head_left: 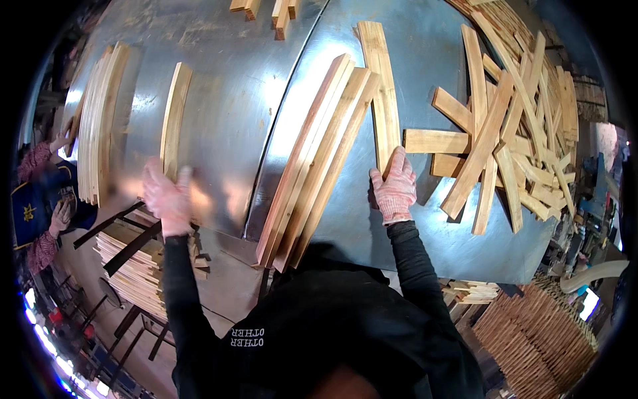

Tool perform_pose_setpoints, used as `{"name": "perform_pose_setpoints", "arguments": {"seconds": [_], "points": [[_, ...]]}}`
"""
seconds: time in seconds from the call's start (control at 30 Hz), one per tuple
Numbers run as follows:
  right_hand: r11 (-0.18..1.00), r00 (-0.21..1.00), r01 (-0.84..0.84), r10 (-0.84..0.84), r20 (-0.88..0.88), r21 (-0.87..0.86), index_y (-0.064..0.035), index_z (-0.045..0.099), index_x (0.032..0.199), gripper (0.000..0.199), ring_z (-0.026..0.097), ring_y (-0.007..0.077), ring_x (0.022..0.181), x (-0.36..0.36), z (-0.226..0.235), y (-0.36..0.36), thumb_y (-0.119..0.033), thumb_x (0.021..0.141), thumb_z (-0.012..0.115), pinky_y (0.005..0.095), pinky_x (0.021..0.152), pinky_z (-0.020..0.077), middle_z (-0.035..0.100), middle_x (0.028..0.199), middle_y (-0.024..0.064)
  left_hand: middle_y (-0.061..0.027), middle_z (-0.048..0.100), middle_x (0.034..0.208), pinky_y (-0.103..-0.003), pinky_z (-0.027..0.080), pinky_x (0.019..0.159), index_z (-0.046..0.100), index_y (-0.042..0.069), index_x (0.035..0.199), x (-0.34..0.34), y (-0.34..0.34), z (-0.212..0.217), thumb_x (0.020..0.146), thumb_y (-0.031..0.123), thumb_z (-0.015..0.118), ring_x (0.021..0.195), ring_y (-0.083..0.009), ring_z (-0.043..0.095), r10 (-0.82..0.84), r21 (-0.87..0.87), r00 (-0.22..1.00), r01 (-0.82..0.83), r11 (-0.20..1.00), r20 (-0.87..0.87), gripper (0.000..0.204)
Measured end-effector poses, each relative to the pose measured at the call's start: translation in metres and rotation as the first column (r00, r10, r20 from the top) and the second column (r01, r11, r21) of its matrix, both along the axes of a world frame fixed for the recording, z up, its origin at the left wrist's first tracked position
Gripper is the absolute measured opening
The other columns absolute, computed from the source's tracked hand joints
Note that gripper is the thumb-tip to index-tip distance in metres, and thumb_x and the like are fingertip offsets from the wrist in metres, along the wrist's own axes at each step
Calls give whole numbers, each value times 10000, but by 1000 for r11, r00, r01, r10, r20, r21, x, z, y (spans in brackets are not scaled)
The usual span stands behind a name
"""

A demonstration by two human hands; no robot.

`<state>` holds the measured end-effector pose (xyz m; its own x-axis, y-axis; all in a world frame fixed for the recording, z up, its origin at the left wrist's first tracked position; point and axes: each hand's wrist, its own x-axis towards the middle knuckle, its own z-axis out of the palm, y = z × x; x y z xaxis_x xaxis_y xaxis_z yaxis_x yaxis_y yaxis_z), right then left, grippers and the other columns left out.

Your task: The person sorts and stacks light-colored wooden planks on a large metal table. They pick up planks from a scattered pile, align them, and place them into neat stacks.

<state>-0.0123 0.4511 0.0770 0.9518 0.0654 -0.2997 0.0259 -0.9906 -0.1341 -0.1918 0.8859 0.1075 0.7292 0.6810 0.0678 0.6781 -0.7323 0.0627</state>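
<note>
My left hand (166, 199), in a pale pink-stained work glove and slightly blurred, is at the near end of a single wooden slat (175, 110) on the left metal tabletop. Its thumb and fingers are spread to either side of that end. On the right tabletop, my right hand (395, 190), gloved alike, grips the near end of another wooden slat (384, 93) between thumb and fingers. Between my hands, several long wooden strips (319, 159) lie side by side at a slant, their near ends close to my body.
A row of slats (103, 126) stands at the far left. Loose slats (492, 139) are heaped on the right. Short wood pieces (282, 14) lie at the back. Stacked wood (136, 259) and a larger stack (538, 326) stand below. Another person (50, 193) is at the left edge.
</note>
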Motion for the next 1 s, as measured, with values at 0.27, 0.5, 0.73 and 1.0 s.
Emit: {"name": "perform_pose_setpoints", "arguments": {"seconds": [0.27, 0.5, 0.73, 1.0], "points": [[687, 894, 273, 77, -441, 674, -33, 325, 1536, 802, 639, 418, 1083, -35, 20, 39, -253, 832, 640, 429, 935, 524, 643, 1165, 276, -318, 436, 1425, -516, 437, 1067, 212, -65, 1545, 18, -225, -11, 730, 275, 838, 1303, -487, 478, -378, -568, 920, 369, 736, 107, 1083], [757, 854, -424, 517, -59, 498, -47, 600, 1255, 563, 663, 373, 996, -73, 52, 34, -460, 880, 676, 465, 896, 525, 669, 1148, 168, -315, 375, 1508, -464, 432, 1095, 166, -1, 1588, 29, -228, 7, 790, 397, 771, 1353, -457, 446, -338, -495, 937, 335, 801, 88, 1077], [973, 957, -16, -51, 284, 228, -91, 306, 1570, 1067, 303, 497, 1418, 139, 28, 2, -648, 749, 699, 595, 1154, 191, 349, 1525, 340, -298, 392, 1500, -455, 409, 1112, 173, -10, 1577, 55, -244, 25, 781, 441, 768, 1360, -418, 445, -204, -486, 964, 98, 868, -170, 1091], [920, 1000, -3, -9, 28, 391, -67, 346, 1457, 1028, 556, 425, 1192, 155, 32, -25, -499, 658, 828, 463, 991, 477, 478, 1382, 282, -264, 504, 1420, -614, 331, 1120, 462, -22, 1419, 201, -337, 42, 858, 306, 710, 1345, -425, 446, -339, -431, 819, 542, 721, 464, 696]]}}
